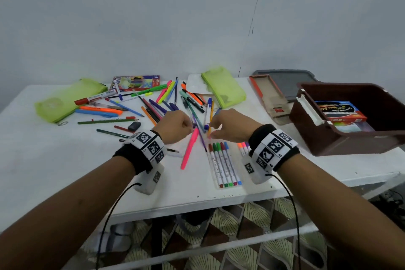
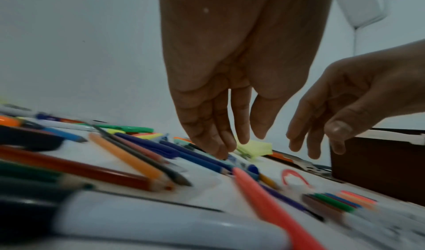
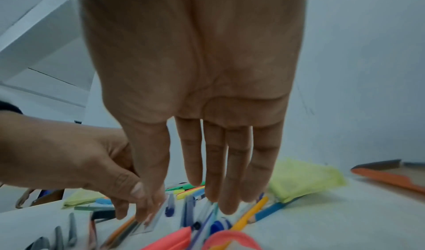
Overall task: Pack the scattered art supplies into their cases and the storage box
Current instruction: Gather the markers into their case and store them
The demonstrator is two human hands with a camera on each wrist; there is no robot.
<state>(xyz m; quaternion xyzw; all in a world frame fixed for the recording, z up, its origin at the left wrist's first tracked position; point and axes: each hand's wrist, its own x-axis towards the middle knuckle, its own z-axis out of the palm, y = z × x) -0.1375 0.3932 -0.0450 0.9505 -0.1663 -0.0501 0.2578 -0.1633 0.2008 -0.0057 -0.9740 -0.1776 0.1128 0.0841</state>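
Pens, pencils and markers (image 1: 153,105) lie scattered over the white table (image 1: 65,171). My left hand (image 1: 190,126) reaches down into the pile. Its straight fingertips (image 2: 223,154) touch a blue-and-white pen (image 2: 239,161), with the thumb held apart. My right hand (image 1: 211,132) hovers just to the right with its fingers (image 3: 227,199) straight, above a yellow pencil (image 3: 250,215), and holds nothing. A pink pen (image 1: 189,149) lies below both hands. Two green mesh cases (image 1: 65,98) (image 1: 223,90) lie at the back. The brown storage box (image 1: 350,138) stands at the right.
A clear sleeve of markers (image 1: 225,166) lies near the table's front edge. An open orange cardboard case (image 1: 269,96) and a grey lid (image 1: 287,83) sit left of the box, which holds packets (image 1: 341,112). A coloured-pencil pack (image 1: 135,83), white palette (image 1: 194,87) and black eraser (image 1: 134,126) also lie about.
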